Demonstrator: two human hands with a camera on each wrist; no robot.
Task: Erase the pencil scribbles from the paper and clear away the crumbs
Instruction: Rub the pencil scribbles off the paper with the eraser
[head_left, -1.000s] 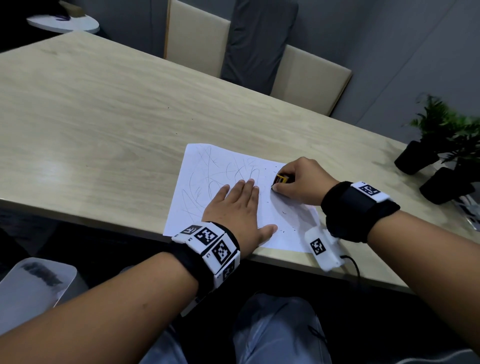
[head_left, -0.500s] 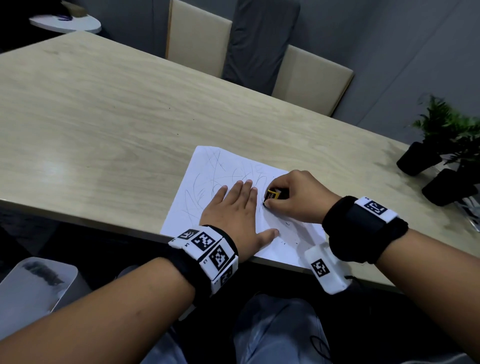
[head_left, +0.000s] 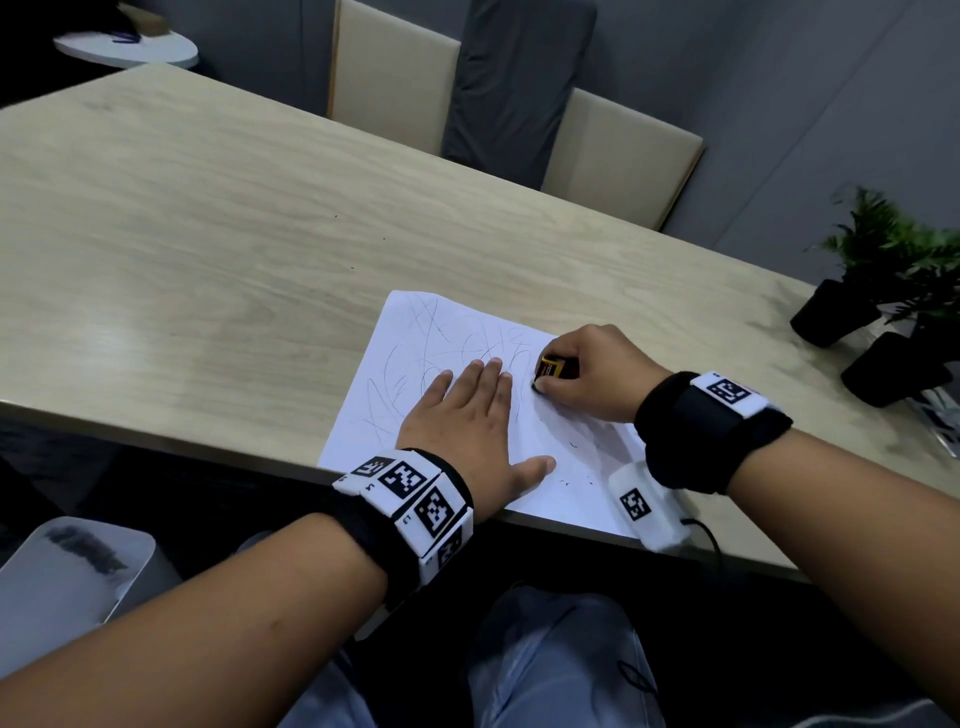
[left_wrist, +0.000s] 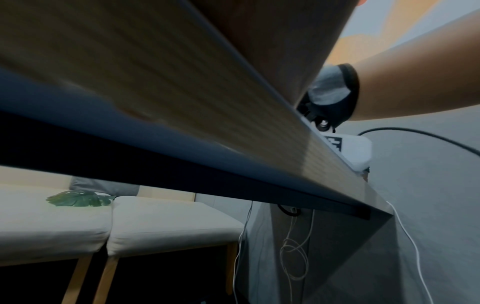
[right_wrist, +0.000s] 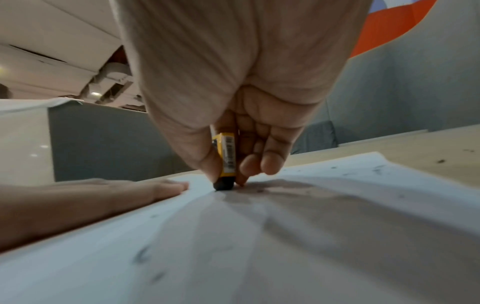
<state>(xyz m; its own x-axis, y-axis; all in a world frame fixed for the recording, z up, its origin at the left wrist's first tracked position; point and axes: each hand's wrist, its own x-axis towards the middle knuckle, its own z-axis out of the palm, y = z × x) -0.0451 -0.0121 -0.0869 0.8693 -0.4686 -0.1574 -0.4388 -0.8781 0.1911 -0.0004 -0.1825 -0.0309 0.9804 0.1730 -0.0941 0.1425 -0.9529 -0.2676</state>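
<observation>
A white sheet of paper (head_left: 415, 358) with grey pencil scribbles lies at the near edge of the wooden table (head_left: 208, 218). My left hand (head_left: 467, 415) lies flat on the sheet with straight fingers, holding it down. My right hand (head_left: 582, 369) pinches a dark eraser in a yellow sleeve (head_left: 550, 369) and presses its tip onto the paper just right of my left fingertips. In the right wrist view the eraser (right_wrist: 226, 160) stands upright on the paper (right_wrist: 259, 246), and dark crumbs (right_wrist: 141, 255) dot the sheet. The left wrist view shows only the table's underside.
Two small potted plants (head_left: 893, 291) stand at the table's right end. Beige chairs (head_left: 618, 156) and a grey cushion line the far side. A white marker block (head_left: 647, 512) with a cable rests by the near edge under my right wrist.
My right hand has rubbed the eraser back and forth: toward me half a second ago, now back away and to the right. My left hand has kept pressing on the paper.
</observation>
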